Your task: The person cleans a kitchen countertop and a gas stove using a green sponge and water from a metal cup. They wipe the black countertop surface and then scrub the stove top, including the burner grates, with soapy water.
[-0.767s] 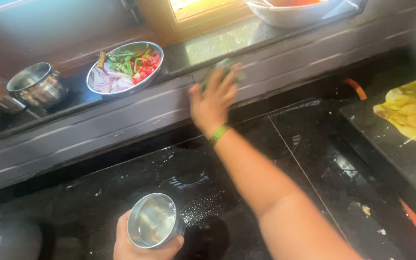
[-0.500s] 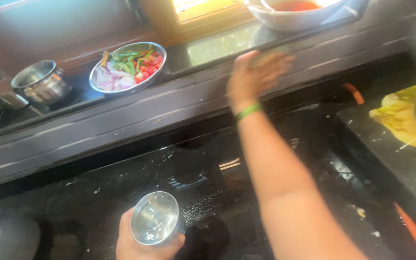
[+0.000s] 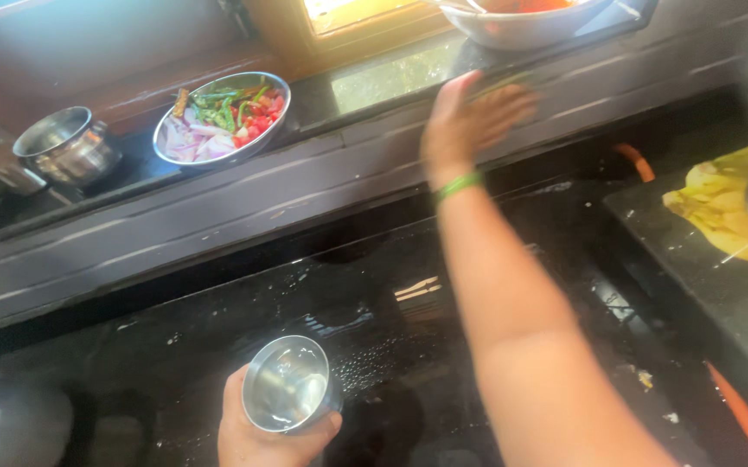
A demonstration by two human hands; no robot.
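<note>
Vegetable plate (image 3: 222,117) on ledge (image 3: 322,164), right of pot (image 3: 67,147).

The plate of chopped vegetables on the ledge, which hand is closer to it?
Right. The right hand is pressed against the tiled ledge wall, beside the plate of chopped vegetables. The left hand is low on the wet black counter, holding a steel cup.

Head view — close, down onto counter (image 3: 218,346)
</note>
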